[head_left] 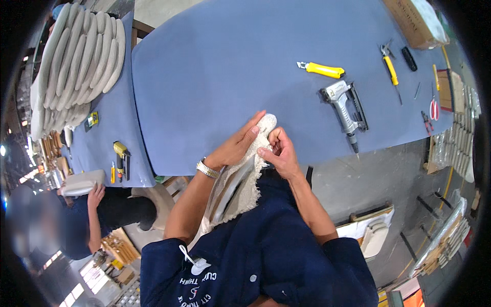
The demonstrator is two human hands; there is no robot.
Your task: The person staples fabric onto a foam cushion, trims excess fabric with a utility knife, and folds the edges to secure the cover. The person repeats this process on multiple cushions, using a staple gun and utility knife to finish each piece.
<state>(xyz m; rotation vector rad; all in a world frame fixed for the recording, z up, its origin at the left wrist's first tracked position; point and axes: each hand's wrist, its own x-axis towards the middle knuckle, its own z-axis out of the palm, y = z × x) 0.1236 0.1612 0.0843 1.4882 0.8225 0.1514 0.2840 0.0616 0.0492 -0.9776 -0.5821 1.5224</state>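
Observation:
A long, narrow upholstered pad [267,123] in cream fabric stands tilted between my body and the table's near edge. Its cloth has a frayed edge, and a smooth grey strip shows along its inner side. Along its left side lies my left hand [236,147], fingers long and close together, holding the pad near its far end. On the opposite side my right hand [281,153] is closed, with the thumb and curled fingers pinching the fabric's edge. The pad's lower end is partly hidden by my left forearm and shirt.
On the blue table [215,66] lie a yellow utility knife [325,70], a silver staple gun [343,108], a yellow-handled tool [391,70] and red-handled pliers [426,123]. A carton [417,23] stands far right. Stacked pads [84,56] fill the left table; a co-worker [92,220] sits there.

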